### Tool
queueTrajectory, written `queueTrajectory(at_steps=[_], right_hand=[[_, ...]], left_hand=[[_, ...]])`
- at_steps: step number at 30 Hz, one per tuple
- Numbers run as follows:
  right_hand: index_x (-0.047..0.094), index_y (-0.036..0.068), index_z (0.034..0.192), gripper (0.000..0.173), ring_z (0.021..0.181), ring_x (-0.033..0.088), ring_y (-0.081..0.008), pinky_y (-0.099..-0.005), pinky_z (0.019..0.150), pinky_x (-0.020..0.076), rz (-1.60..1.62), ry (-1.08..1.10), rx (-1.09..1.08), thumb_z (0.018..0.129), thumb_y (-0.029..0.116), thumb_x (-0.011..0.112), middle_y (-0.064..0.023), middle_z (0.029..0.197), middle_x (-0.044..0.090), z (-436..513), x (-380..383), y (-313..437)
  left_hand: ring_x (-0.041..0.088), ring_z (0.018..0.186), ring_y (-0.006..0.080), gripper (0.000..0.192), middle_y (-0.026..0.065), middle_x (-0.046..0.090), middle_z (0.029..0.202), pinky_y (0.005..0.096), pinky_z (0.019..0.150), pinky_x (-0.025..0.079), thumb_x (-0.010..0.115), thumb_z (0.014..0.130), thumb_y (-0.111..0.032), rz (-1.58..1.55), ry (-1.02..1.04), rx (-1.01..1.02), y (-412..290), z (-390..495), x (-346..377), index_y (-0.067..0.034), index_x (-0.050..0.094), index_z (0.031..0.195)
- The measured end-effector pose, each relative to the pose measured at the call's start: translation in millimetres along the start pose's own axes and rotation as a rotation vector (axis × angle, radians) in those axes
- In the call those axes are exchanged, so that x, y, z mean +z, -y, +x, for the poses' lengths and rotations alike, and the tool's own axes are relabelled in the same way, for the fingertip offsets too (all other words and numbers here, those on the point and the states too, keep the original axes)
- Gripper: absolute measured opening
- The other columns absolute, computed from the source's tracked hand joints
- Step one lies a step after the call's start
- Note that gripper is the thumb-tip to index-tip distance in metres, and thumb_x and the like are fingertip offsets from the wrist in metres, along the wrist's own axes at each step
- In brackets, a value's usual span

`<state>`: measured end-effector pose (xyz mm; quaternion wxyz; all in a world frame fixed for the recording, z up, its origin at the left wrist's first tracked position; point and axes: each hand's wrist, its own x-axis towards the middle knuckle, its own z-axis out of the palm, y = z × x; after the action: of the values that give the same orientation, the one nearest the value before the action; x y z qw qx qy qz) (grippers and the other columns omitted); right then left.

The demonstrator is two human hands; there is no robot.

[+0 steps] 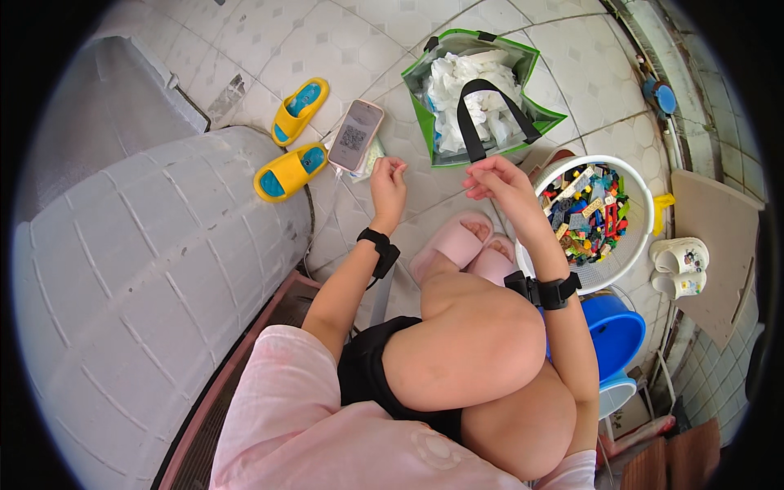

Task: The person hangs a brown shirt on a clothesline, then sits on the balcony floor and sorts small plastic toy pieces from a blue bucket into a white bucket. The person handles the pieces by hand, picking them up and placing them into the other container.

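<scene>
My left hand [389, 187] is raised, its fingers curled in against the thumb with nothing visible in them. Close by on its left, a phone in a pink case [356, 136] lies on a small packet [372, 160], with a white cable plugged into its lower end. My right hand [501, 185] hangs loosely bent, fingers slightly apart and holding nothing I can see. Beyond it stands a green-edged shopping bag [422, 138] with black handles, full of crumpled white plastic bags [471, 79]. Right of this hand is a white basket [642, 202] of mixed toy building bricks [591, 211].
Yellow slides [288, 177] with blue insoles lie beside a large grey ribbed tub [153, 257] on the left. White clogs [680, 266] rest near a leaning board [716, 226] on the right. A blue bucket [615, 334] stands behind the basket. Pink slippers [456, 245] are on my feet.
</scene>
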<state>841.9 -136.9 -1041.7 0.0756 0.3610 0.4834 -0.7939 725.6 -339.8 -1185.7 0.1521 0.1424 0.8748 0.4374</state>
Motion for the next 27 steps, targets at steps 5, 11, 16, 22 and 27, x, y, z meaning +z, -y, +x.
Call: queueTrajectory(at_steps=[5,11,16,22,27], right_hand=[[0.063,0.001,0.105,0.018,0.082,0.064,-0.0146,-0.0279,0.078,0.0504,-0.058,-0.094,0.003,0.097,0.015,0.058,-0.0094,0.093,0.069,-18,-9,19],[0.062,0.002,0.105,0.016,0.081,0.064,-0.0137,-0.0271,0.077,0.0495,-0.067,-0.106,-0.07,0.096,0.014,0.057,-0.0079,0.093,0.069,-17,-6,23],[0.062,0.003,0.108,0.021,0.084,0.064,-0.0128,-0.0264,0.081,0.049,-0.113,-0.056,-0.094,0.097,0.019,0.056,-0.0074,0.095,0.069,-16,-10,14],[0.062,0.003,0.105,0.016,0.081,0.065,-0.0139,-0.0263,0.075,0.048,-0.091,-0.068,-0.103,0.096,0.015,0.057,-0.0076,0.093,0.069,-13,-12,8],[0.062,0.002,0.105,0.017,0.083,0.065,-0.0143,-0.0268,0.077,0.0494,-0.069,-0.104,-0.071,0.096,0.015,0.057,-0.0088,0.094,0.069,-19,-13,14]], left_hand=[[0.053,0.062,0.0197,0.005,0.0066,0.06,0.081,0.0331,0.063,0.042,0.068,0.083,-0.003,-0.211,-0.095,0.28,-115,39,-11,-0.003,0.063,0.083],[0.054,0.076,0.0198,0.012,0.0022,0.065,0.082,0.0367,0.077,0.035,0.073,0.084,-0.02,0.544,0.026,0.419,-171,111,15,-0.008,0.068,0.084],[0.054,0.093,0.0225,0.007,0.0006,0.065,0.08,0.0405,0.085,0.028,0.069,0.085,-0.02,0.548,0.167,0.44,-168,123,25,-0.013,0.069,0.086],[0.052,0.084,0.0194,0.023,0.0057,0.058,0.099,0.037,0.083,0.035,0.067,0.086,-0.011,0.167,-0.14,0.465,-129,82,-24,-0.012,0.061,0.108],[0.059,0.077,0.0237,0.036,0.009,0.058,0.104,0.0366,0.072,0.049,0.066,0.081,0.001,0.121,0.11,-0.106,-15,18,-38,-0.007,0.057,0.115]])
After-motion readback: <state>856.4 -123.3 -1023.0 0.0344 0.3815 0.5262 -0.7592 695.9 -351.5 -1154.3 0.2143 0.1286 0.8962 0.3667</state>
